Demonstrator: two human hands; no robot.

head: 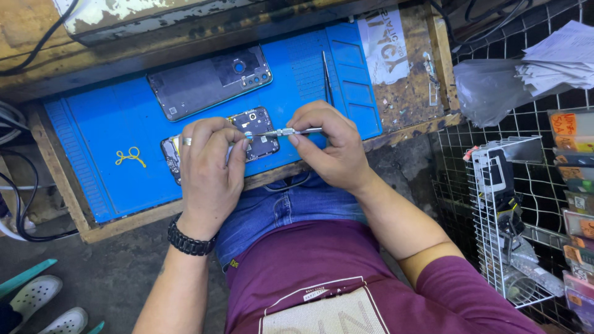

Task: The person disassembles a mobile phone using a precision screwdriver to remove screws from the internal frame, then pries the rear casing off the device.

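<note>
At the centre of the frame my right hand point(331, 145) pinches a screwdriver point(286, 132); my left hand point(209, 167), fingers curled, presses the opened phone point(255, 133) onto the blue mat point(111, 124).

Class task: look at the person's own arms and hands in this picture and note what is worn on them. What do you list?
The left hand has a silver ring on one finger and a chunky black bracelet at the wrist. The right hand wears nothing. Both forearms are bare; a short maroon sleeve covers the right upper arm.
</note>
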